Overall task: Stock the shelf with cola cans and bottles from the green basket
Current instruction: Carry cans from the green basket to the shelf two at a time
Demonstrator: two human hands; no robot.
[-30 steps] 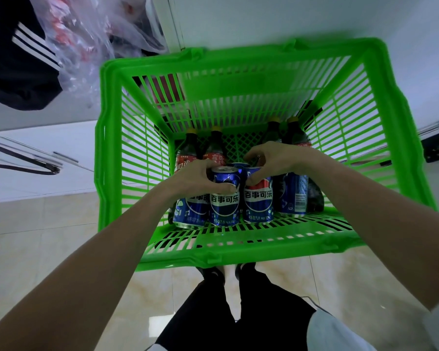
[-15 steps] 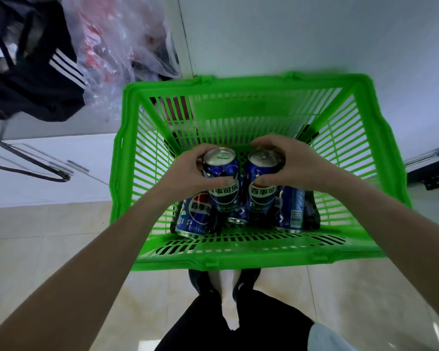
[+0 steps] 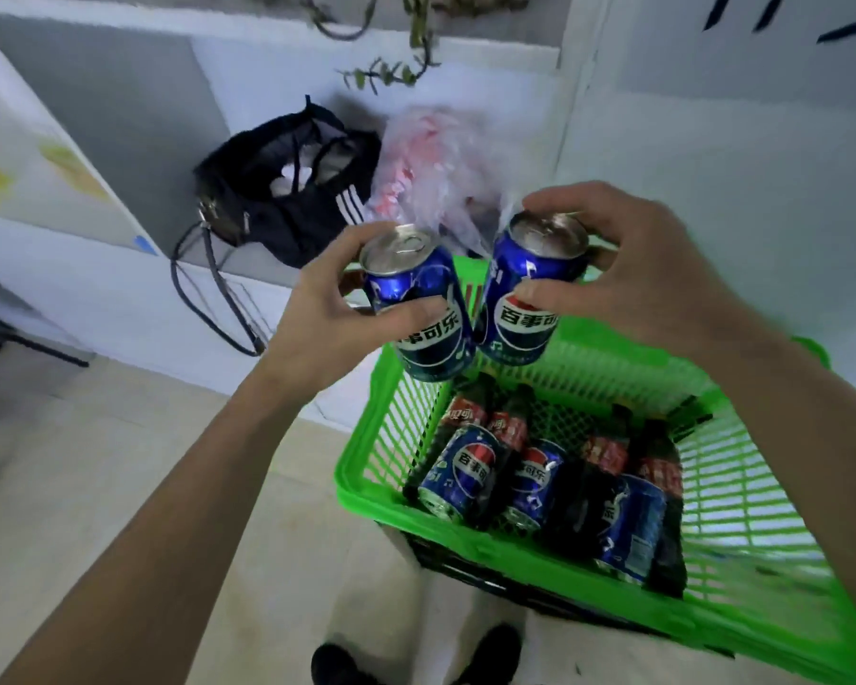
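While three blue cola cans (image 3: 458,471) and four dark cola bottles (image 3: 601,474) lie in the green basket (image 3: 742,487) at four o'clock, the left hand (image 3: 327,313) grasps one blue can (image 3: 423,309) and the right hand (image 3: 633,269) grasps another (image 3: 525,294).

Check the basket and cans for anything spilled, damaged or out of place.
Nothing spilled or visibly dented. The cans and bottles left in the green basket lean rather than stand upright. Each hand holds one intact can.

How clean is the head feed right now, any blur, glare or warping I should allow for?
Head view: motion blur smears the green basket and the clear plastic bag; the two cans in the left hand and right hand stay readable, with glare on their tops; wide-angle warping bends the walls and edges.
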